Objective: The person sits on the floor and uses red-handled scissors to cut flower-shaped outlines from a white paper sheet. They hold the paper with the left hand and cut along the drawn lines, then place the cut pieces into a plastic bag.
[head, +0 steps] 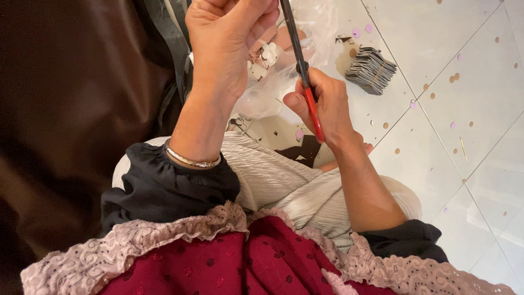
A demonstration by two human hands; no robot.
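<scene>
**Two hands working a tool over a clear bag**

The right hand (322, 106) is closing firmly around a slim tool with a red grip and dark metal shaft (302, 68), the thumb pressing along the red part while the dark shaft is running up and away past the top edge of the view. The left hand (226, 43) is curling shut just beside it, fingers bunching near the tool's shaft; what exactly it is pinching is hidden behind the fingers. A thin silver bangle (192, 160) is circling the left wrist, just above a dark gathered sleeve cuff (169, 188).

Directly behind both hands, a crumpled clear plastic bag (273, 82) is sitting, holding small pale cut pieces (265, 57) that are showing between the two hands. Beyond the right hand, well apart from it, a fanned stack of grey card pieces bound with a band (371, 68) is lying on the white tiled floor (447, 49), and small round pink and tan paper dots (454, 77) are lying scattered across the tiles on that side.

Below the hands, pale pleated fabric (284, 183) is covering the person's lap, and nearest the camera a dark red dotted garment edged with pink lace (229, 262) is spreading across the bottom. Left of the left arm, a dark brown cloth surface (71, 109) is filling the view.
</scene>
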